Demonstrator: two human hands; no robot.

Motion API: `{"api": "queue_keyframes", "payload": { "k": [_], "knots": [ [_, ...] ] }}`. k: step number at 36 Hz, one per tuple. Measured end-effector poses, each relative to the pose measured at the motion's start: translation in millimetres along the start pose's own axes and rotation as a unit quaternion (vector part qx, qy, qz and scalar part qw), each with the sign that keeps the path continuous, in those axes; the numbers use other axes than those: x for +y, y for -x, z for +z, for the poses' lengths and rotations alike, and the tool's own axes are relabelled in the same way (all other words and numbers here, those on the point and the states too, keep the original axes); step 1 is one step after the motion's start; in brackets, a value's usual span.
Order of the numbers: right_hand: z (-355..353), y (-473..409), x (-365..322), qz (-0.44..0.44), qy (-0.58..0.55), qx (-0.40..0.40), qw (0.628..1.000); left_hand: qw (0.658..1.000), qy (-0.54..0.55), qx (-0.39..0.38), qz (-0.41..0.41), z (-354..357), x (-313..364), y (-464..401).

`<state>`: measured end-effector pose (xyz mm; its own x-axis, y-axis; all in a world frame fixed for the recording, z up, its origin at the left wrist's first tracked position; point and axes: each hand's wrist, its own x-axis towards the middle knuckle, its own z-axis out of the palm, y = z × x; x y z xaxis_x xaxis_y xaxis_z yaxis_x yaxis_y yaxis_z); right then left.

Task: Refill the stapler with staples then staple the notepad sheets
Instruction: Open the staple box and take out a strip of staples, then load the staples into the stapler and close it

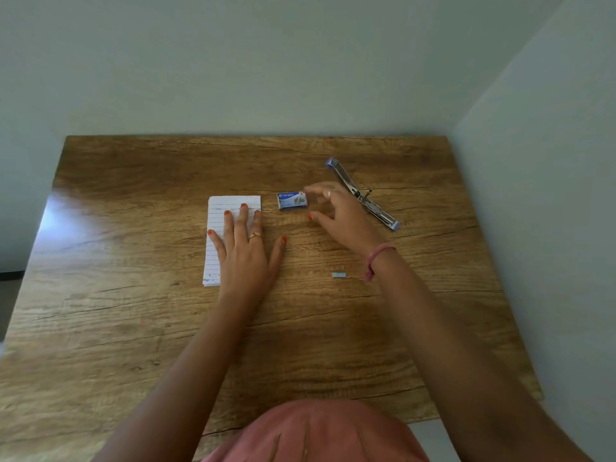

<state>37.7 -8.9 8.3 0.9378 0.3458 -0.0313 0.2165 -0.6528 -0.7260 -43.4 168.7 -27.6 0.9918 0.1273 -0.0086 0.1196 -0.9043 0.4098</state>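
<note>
A lined white notepad [222, 217] lies on the wooden table [133, 328], and my left hand [245, 250] rests flat on it with fingers spread. To its right sits a small blue staple box [292, 200]. My right hand [340, 216] hovers just right of the box, blurred, fingers apart and holding nothing. Beyond that hand lies the stapler [361, 194], swung fully open and flat, metal with blue ends, partly hidden by my fingers. A short strip of staples [339, 275] lies loose on the table near my right wrist.
The table stands in a corner, with a pale wall behind it and another wall along its right side. Its left edge drops to a darker floor. My pink clothing shows at the bottom of the view.
</note>
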Motion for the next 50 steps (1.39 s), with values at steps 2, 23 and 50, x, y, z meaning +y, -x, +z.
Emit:
{"api": "queue_keyframes", "payload": {
  "k": [2,23,50],
  "knots": [
    [-6.7,19.0,5.5,0.011,-0.005,0.004,1.000,1.000,0.017,0.020,0.005,-3.6,1.2,-0.8],
    [-7.4,109.1,46.6,0.011,-0.043,0.047,0.998,0.823,0.544,-0.120,-0.112,7.9,123.3,-68.1],
    [-33.3,127.2,51.6,0.154,-0.270,0.285,0.907,0.631,0.755,-0.161,-0.081,25.3,111.9,-51.2]
  ]
}}
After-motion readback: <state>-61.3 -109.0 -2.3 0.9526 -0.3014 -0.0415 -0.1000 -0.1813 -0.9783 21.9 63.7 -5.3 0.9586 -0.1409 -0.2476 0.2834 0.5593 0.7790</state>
